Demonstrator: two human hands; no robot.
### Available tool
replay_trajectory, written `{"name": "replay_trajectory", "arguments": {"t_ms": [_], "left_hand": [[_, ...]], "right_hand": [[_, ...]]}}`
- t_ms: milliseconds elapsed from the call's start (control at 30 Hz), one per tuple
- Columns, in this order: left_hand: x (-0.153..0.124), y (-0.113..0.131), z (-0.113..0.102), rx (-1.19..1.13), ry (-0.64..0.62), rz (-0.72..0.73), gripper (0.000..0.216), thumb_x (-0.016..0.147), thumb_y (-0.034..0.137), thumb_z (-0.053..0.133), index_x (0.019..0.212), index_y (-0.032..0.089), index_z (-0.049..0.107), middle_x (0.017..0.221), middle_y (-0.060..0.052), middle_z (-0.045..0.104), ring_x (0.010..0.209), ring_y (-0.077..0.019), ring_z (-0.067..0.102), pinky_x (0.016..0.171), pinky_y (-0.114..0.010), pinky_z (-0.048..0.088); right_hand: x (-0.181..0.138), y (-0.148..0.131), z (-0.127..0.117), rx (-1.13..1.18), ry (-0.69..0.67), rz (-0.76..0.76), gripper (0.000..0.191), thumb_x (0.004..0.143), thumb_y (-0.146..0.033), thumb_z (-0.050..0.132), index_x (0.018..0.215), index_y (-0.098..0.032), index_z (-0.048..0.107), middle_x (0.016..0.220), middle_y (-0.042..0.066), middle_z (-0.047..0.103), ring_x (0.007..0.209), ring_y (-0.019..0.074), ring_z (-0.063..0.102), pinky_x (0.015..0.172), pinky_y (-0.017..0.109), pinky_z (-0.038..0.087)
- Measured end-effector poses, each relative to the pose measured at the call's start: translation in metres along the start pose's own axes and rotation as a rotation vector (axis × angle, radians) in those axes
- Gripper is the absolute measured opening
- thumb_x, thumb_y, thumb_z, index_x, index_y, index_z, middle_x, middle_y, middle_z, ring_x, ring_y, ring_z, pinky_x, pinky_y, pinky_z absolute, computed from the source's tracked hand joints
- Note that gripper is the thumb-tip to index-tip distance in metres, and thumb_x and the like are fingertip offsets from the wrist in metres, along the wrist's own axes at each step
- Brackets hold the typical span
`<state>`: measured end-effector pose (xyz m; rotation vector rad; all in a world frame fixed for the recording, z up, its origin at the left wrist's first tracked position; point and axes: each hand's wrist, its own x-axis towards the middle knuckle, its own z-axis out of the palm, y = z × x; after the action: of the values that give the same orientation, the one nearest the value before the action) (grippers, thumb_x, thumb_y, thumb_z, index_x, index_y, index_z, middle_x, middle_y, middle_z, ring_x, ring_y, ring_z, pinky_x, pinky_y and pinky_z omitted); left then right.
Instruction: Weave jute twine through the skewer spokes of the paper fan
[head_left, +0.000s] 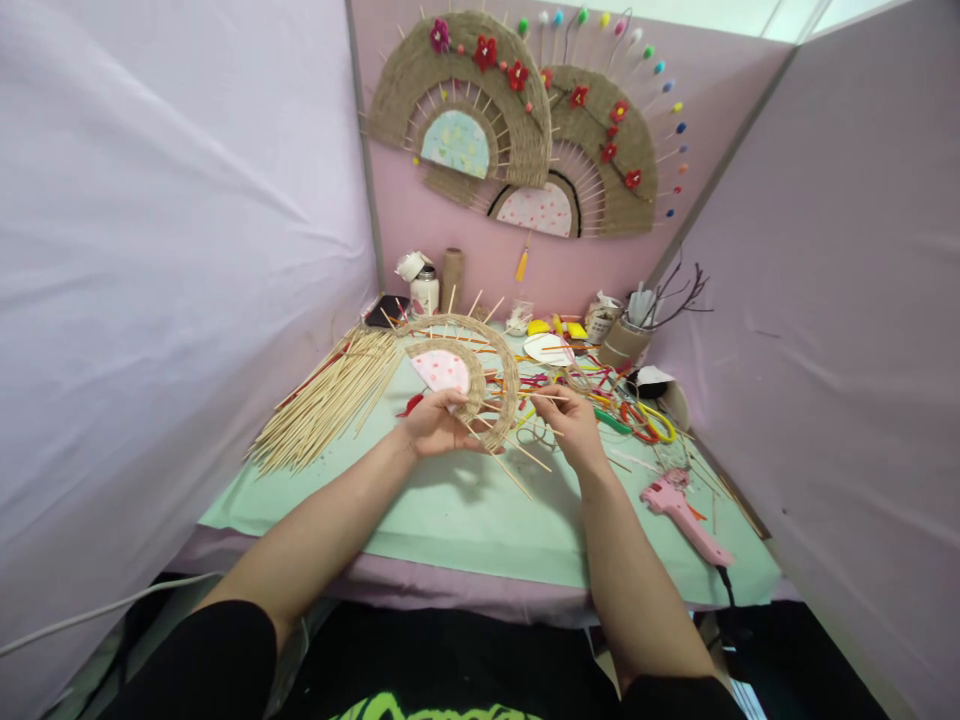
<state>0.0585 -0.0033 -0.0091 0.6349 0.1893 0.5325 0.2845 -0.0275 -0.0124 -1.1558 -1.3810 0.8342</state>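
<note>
In my left hand is a half-round fan frame of thin wooden sticks wound with brown twine, held up over the table. A pink-and-white spotted half circle forms its centre, with twine bands around it and bare stick ends poking out past the outer band. My left fingers wrap its lower side, some of them behind it. At the frame's right, my right hand pinches a thin wooden stick. I cannot make out whether that stick is joined to the frame.
Many loose sticks lie at left. A pink glue gun, green-handled scissors and coloured pipe cleaners are at right. Behind stand a jar and a cardboard holder with twigs. Two finished fans hang on the back wall.
</note>
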Motion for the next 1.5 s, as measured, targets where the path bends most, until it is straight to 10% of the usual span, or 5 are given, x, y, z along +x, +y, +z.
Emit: {"name": "replay_trajectory", "arguments": {"t_ms": [567,933,1200,1500], "left_hand": [[0.0,0.001,-0.003,-0.072,-0.113,0.021,0.043,0.072,0.016,0.042,0.11,0.007,0.059,0.102,-0.015,0.067,0.104,-0.0322,0.061,0.093,-0.055,0.039],[-0.009,0.02,-0.009,-0.029,0.002,0.114,0.046,0.073,0.014,0.041,0.116,0.01,0.058,0.112,-0.013,0.065,0.109,-0.033,0.058,0.094,-0.056,0.039],[-0.009,0.021,-0.017,0.005,-0.029,0.04,0.043,0.074,0.014,0.042,0.113,0.011,0.06,0.104,-0.012,0.068,0.104,-0.0317,0.061,0.091,-0.054,0.041],[-0.008,0.012,-0.014,0.06,-0.133,-0.063,0.043,0.073,0.019,0.044,0.112,0.01,0.061,0.108,-0.014,0.066,0.107,-0.0362,0.059,0.09,-0.056,0.04]], "right_hand": [[0.0,0.003,0.0,0.401,-0.099,0.117,0.019,0.071,-0.034,0.07,0.071,-0.02,0.058,0.071,-0.001,0.061,0.069,0.011,0.057,0.07,0.026,0.047],[0.008,-0.006,-0.029,0.737,-0.078,0.222,0.027,0.069,-0.027,0.074,0.068,-0.02,0.048,0.05,-0.009,0.035,0.041,0.004,0.027,0.037,0.016,0.023],[0.006,-0.006,-0.034,0.825,-0.064,0.016,0.018,0.071,-0.028,0.075,0.074,-0.022,0.058,0.06,-0.007,0.052,0.046,0.003,0.042,0.045,0.016,0.039],[0.009,0.0,-0.029,0.812,-0.001,0.228,0.018,0.069,-0.022,0.076,0.082,-0.022,0.063,0.079,-0.003,0.072,0.071,0.008,0.068,0.062,0.016,0.055]]}}
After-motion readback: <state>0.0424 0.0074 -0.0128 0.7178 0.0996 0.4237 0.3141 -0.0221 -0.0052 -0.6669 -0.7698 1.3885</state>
